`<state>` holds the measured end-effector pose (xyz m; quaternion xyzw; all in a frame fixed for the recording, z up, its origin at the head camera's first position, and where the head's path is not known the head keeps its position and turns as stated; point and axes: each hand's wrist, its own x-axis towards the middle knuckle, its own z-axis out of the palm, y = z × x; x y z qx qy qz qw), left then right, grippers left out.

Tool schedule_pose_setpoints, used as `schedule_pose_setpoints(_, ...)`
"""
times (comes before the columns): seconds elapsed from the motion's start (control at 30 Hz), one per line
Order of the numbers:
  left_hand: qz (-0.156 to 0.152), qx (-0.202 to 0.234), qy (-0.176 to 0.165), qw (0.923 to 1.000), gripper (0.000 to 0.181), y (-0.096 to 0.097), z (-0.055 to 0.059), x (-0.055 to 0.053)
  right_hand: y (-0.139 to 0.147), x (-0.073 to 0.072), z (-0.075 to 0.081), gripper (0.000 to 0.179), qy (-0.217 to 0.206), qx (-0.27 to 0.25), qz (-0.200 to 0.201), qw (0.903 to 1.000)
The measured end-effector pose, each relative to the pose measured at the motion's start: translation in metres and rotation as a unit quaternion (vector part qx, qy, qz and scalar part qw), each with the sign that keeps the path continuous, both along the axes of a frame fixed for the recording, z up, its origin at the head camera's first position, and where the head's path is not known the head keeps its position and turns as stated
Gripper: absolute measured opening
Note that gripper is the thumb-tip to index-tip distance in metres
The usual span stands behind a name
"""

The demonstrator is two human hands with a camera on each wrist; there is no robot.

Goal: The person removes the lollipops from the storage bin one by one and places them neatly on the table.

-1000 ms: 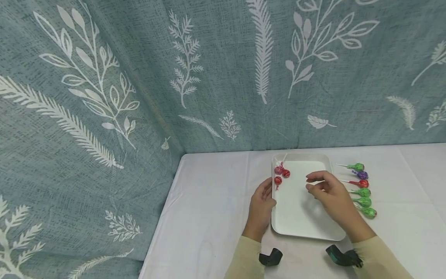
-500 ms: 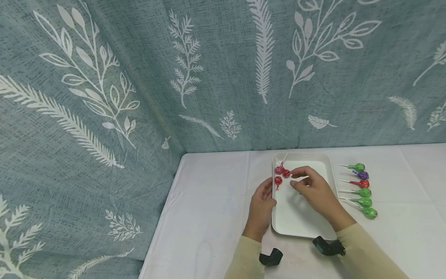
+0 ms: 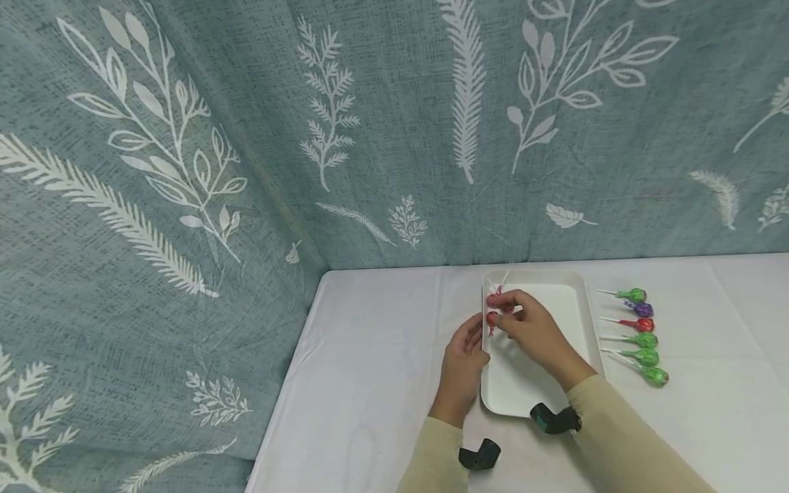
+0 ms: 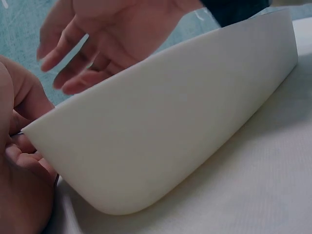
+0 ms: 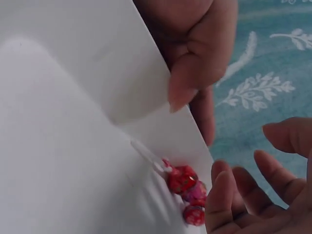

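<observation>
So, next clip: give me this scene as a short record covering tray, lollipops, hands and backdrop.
Tray: white, on a white table
Inside tray: three lollipops, red and pink wrappers, near its far left corner
Right of tray: row of six lollipops; four green, one purple, one red
Left hand: grips the tray's left side
Right hand: over the tray's lollipops; contact unclear
Backdrop: blue-green cloth, white leaf prints

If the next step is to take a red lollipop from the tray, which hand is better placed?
Likely the right: the right hand is over the tray, very near the red lollipops inside, while the left hand grips the tray's left edge.
</observation>
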<state>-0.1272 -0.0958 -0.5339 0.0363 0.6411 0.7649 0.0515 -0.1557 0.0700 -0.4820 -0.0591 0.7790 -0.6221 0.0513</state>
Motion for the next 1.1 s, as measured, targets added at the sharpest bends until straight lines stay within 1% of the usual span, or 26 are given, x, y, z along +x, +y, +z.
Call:
schedule_pose_setpoints(0.13,-0.001,-0.006,-0.002,1.0,0.074,0.0,0.001,0.001,-0.005,-0.004,-0.004,0.036,-0.005,-0.011,0.007,0.9999)
schedule_pose_setpoints(0.3,-0.004,-0.006,-0.001,1.0,0.076,-0.001,0.002,0.002,-0.012,-0.008,-0.007,0.038,-0.026,-0.023,0.01,0.9994)
schedule_pose_setpoints(0.53,-0.005,-0.008,0.005,0.9999,0.076,-0.003,0.001,0.003,-0.017,-0.011,-0.014,0.036,-0.06,0.008,0.008,0.9981)
schedule_pose_setpoints(0.63,-0.003,-0.008,0.004,1.0,0.075,-0.003,0.0,0.003,-0.017,-0.011,-0.016,0.034,-0.057,0.022,0.009,0.9981)
schedule_pose_setpoints(0.8,-0.001,-0.005,0.004,1.0,0.074,-0.003,0.0,0.003,-0.017,-0.01,-0.018,0.03,-0.038,0.047,0.008,0.9982)
schedule_pose_setpoints(0.97,0.0,-0.004,0.002,1.0,0.074,-0.002,0.001,0.003,-0.016,-0.01,-0.02,0.026,-0.007,0.104,0.003,0.9946)
schedule_pose_setpoints(1.03,0.0,-0.007,-0.001,1.0,0.074,-0.003,0.001,0.003,-0.016,-0.01,-0.02,0.024,-0.004,0.128,0.002,0.9918)
schedule_pose_setpoints(1.1,-0.001,-0.008,-0.001,1.0,0.073,-0.003,0.0,0.003,-0.016,-0.009,-0.02,0.022,-0.008,0.142,0.003,0.9898)
